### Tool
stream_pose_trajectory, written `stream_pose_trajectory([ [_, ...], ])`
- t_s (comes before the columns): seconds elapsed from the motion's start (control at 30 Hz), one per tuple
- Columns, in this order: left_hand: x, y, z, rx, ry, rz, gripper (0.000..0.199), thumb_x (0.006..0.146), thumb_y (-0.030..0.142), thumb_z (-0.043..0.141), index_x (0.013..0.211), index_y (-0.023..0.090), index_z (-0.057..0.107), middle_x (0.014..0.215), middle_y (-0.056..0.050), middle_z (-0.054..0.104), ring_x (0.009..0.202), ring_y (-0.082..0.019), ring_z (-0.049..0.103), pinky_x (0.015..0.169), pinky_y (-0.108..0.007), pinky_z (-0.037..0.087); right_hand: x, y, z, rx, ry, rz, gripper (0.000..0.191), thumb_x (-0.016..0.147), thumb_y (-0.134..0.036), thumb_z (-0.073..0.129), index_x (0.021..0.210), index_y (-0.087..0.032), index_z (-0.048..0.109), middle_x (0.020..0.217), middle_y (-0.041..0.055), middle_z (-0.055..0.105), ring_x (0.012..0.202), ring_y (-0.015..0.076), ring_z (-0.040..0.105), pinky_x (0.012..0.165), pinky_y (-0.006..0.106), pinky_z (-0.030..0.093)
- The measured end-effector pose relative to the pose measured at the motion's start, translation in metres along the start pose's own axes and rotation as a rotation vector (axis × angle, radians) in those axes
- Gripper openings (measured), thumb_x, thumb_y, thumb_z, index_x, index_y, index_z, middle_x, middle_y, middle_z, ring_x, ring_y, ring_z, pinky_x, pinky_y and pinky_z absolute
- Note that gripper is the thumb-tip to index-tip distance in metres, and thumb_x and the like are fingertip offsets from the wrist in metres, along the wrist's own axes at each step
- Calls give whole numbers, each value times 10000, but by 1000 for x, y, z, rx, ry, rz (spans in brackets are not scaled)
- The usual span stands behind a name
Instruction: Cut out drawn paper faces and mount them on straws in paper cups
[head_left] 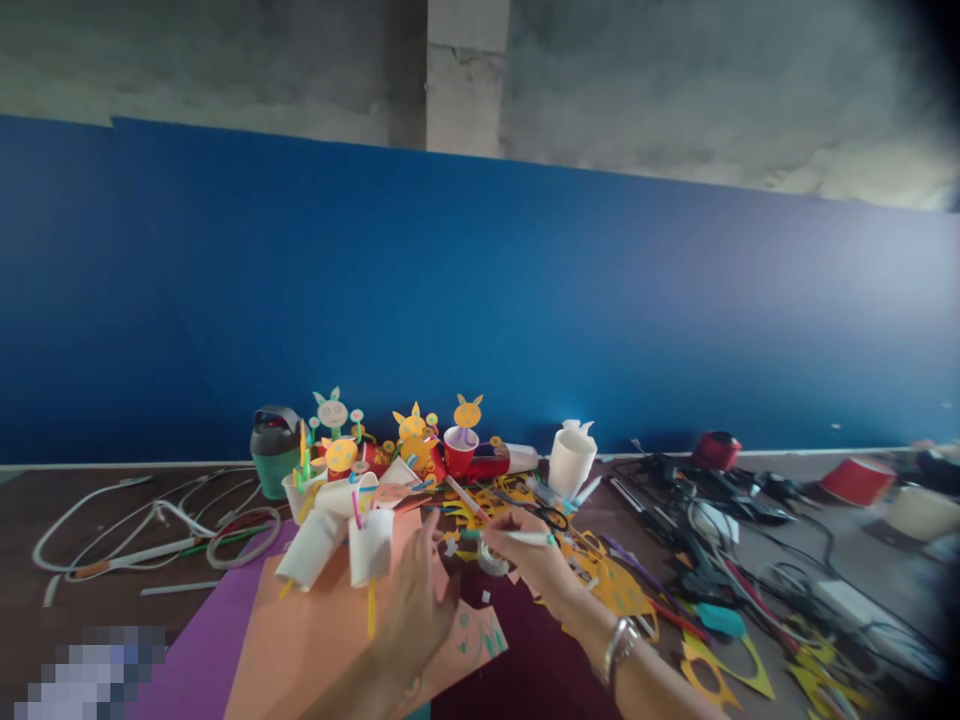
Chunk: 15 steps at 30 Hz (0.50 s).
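Note:
My right hand [529, 555], with a bracelet at the wrist, has its fingers closed around a white marker [525, 538] with a green end, above the scraps at the middle of the table. My left hand [420, 595] is raised over an orange sheet [277, 640], its fingers apart and nothing held in them. Just left of it stands a white paper cup [370, 548] with a pink straw and a yellow strip. Another white cup [313, 550] leans beside that one. Below my hands lies a paper piece with green drawing [480, 640].
Paper animal figures [468, 413] and red cups [460, 455] stand along the blue partition [450, 300]. A white cup [572, 462] holds tissue. Yellow cut paper [615, 585] and black cables [705, 540] cover the right side; white cables [112, 560] lie left, near a green container [274, 455].

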<state>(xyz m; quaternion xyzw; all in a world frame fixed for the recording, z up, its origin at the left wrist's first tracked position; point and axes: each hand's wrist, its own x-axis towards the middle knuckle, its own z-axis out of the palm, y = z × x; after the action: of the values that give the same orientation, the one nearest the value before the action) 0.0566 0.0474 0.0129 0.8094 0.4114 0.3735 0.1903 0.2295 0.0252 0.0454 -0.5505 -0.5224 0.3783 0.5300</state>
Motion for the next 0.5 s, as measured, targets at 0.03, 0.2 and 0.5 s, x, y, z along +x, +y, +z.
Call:
stream_pose_trajectory([
  [0.03, 4, -2, -2, 20, 73, 10, 585, 834, 175, 421, 1361, 234, 173, 1215, -106, 516, 1124, -234, 506, 942, -418, 413, 9, 0, -3, -39, -40, -41, 177, 742, -298, 635, 853, -160, 637, 700, 4, 639, 604, 137, 567, 535, 228, 428],
  [0.2, 17, 6, -21, 132, 37, 83, 352, 804, 156, 474, 1148, 230, 457, 1137, -85, 559, 1126, -255, 485, 937, -408, 387, 31, -2, -33, -594, -87, -272, 500, 701, -30, 488, 1167, -187, 580, 1117, 78, 641, 1022, 205, 581, 896, 311, 428],
  [0.5, -13, 46, -23, 466, -546, 201, 218, 735, 335, 664, 883, 177, 634, 919, -102, 643, 921, -290, 557, 796, -403, 414, 11, 11, -75, -1258, -60, -34, 431, 668, -76, 504, 1080, -151, 607, 1033, 147, 588, 934, 274, 589, 807, 364, 430],
])
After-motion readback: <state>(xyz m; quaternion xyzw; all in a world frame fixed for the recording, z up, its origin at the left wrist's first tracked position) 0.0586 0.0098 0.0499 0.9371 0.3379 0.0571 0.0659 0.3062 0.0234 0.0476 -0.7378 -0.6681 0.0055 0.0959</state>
